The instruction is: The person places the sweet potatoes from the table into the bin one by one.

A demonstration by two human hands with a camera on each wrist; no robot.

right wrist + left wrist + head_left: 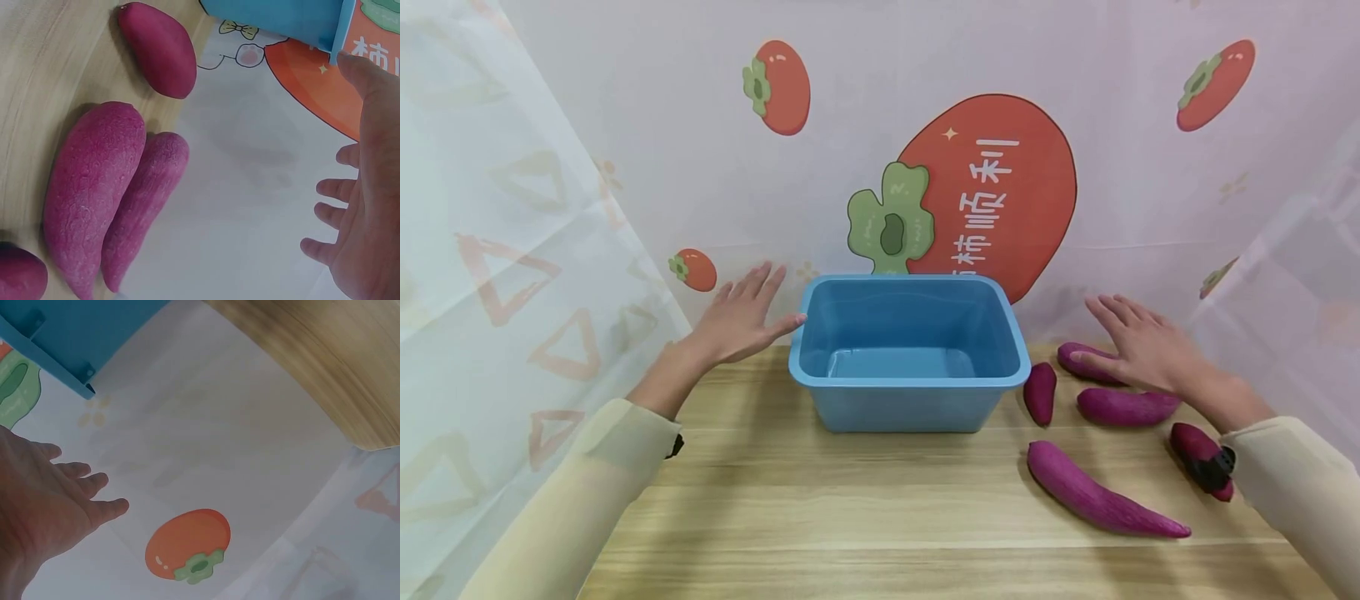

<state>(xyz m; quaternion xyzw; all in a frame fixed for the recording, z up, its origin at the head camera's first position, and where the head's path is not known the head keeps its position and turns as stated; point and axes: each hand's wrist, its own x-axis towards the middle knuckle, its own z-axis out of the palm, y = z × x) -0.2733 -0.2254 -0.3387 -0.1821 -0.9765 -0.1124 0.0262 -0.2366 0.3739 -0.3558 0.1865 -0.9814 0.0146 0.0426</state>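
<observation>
A blue plastic bin [898, 408] stands at the back middle of the table, with nothing inside that I can see. My left hand [741, 321] hovers by its left rim, fingers spread; whether the thumb touches the rim I cannot tell. Above the purple-red sweet potatoes at the right, my right hand [1150, 350] is held in the air with its fingers extended, holding nothing. Beneath it lie two sweet potatoes side by side, a thick one [94, 187] and a slimmer one [147, 209]. A small sweet potato [1040, 394] sits beside the bin's right wall.
Nearer the front lies a long curved sweet potato [1101, 493]. Another sweet potato [1191, 442] is partly covered by the black wrist strap [1217, 471]. Printed white sheeting [625, 108] rises behind and at both sides of the wooden table [850, 517].
</observation>
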